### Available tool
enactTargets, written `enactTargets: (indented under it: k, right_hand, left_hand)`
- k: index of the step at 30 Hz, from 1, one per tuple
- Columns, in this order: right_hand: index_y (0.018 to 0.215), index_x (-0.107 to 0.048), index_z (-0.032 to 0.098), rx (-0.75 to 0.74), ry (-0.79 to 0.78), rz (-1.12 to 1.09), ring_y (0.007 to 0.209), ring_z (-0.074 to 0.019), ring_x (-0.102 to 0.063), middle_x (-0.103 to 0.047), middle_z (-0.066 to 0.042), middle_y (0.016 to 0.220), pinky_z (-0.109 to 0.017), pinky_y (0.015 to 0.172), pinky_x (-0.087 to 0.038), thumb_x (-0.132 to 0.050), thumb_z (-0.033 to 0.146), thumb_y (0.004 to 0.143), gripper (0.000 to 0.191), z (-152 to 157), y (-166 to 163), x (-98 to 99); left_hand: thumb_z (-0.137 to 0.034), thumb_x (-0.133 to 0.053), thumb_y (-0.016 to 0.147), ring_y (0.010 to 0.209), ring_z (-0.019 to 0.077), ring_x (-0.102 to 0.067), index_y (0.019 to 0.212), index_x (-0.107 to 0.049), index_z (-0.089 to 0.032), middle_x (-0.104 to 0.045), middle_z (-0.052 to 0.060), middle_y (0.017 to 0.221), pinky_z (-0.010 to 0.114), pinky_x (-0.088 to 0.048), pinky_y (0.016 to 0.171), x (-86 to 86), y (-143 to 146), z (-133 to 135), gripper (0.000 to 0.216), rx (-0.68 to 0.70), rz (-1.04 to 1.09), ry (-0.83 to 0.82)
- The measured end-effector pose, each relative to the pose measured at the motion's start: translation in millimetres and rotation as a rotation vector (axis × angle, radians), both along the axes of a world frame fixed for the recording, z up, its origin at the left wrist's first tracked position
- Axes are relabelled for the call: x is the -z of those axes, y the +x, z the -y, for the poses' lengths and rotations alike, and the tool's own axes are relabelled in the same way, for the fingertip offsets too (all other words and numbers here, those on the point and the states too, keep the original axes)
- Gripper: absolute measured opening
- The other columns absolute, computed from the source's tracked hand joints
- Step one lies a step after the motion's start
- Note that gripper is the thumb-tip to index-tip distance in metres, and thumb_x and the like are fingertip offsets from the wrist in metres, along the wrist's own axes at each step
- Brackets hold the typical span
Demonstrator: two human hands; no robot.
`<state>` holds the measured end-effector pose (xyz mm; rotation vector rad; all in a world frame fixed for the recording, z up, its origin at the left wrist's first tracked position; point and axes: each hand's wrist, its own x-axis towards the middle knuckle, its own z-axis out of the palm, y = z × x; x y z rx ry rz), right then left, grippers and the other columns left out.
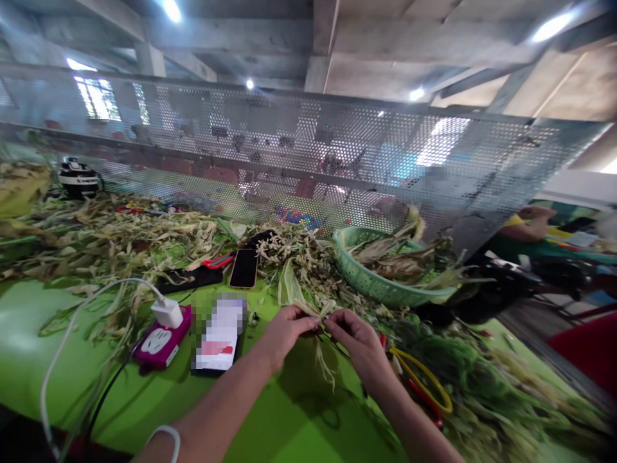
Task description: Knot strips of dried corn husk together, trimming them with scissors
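Note:
Both my hands meet above the green table (284, 418), working on one piece of pale corn husk (290, 288). My left hand (289, 331) pinches the husk between thumb and fingers. From the other side my right hand (354, 331) grips the same piece with bent fingers, close to the left fingertips. A broad leaf of it points up and away, while thin strands (325, 366) hang below the fingers. Part of the husk is hidden by my fingers. Beside my right forearm lie scissors with yellow and red handles (424, 379).
Dry husks (159, 238) cover the table's back. A green basket (385, 283) holds more husks. Left of my hands are a lit phone (224, 334), a dark phone (244, 269) and a purple power strip (161, 341) with a white charger (167, 313). A perforated metal screen (270, 141) stands behind.

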<state>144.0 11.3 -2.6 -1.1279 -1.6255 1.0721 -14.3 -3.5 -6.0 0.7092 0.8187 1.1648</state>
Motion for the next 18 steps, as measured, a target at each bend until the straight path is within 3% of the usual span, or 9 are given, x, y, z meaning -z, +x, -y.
enactTargets:
  k: [6, 9, 14, 18]
  right_hand:
    - [0.07, -0.058, 0.018, 0.021, 0.034, 0.018, 0.062, -0.0142, -0.046, -0.052, 0.001, 0.064, -0.024, 0.057, -0.038, -0.065, 0.048, 0.076, 0.032, -2, 1, -1.5]
    - [0.076, -0.061, 0.017, 0.041, 0.091, 0.074, 0.066, -0.0165, -0.053, -0.059, -0.002, 0.069, -0.026, 0.06, -0.043, -0.064, 0.045, 0.078, 0.027, -3, 4, -2.9]
    - [0.089, -0.064, 0.02, 0.142, 0.439, 0.227, 0.087, -0.0214, -0.057, -0.063, -0.006, 0.091, -0.033, 0.078, -0.045, -0.064, 0.032, 0.081, 0.015, 1, 6, -9.9]
    - [0.088, -0.063, 0.023, 0.087, 0.621, 0.325, 0.09, -0.0221, -0.057, -0.064, -0.004, 0.089, -0.035, 0.081, -0.044, -0.063, 0.024, 0.083, 0.005, 7, 5, -12.8]
  left_hand:
    - [-0.033, -0.076, 0.062, 0.06, 0.0106, -0.053, 0.074, -0.067, -0.012, -0.062, 0.001, 0.065, 0.025, -0.04, 0.065, 1.0, -5, -1, 0.025, -0.003, -0.087, 0.048]
    - [-0.034, -0.074, 0.065, 0.065, 0.0115, -0.055, 0.078, -0.068, -0.013, -0.066, 0.003, 0.072, 0.025, -0.041, 0.065, 3.5, -7, -3, 0.026, -0.002, -0.123, 0.068]
    - [-0.03, -0.079, 0.059, 0.072, 0.0152, -0.063, 0.09, -0.065, -0.013, -0.07, 0.006, 0.081, 0.026, -0.043, 0.069, 3.6, -5, -5, 0.038, -0.003, -0.03, 0.036]
    - [-0.028, -0.082, 0.055, 0.066, 0.0151, -0.065, 0.09, -0.061, -0.014, -0.069, 0.005, 0.076, 0.028, -0.046, 0.069, 1.4, -4, -6, 0.043, -0.032, 0.023, -0.014]
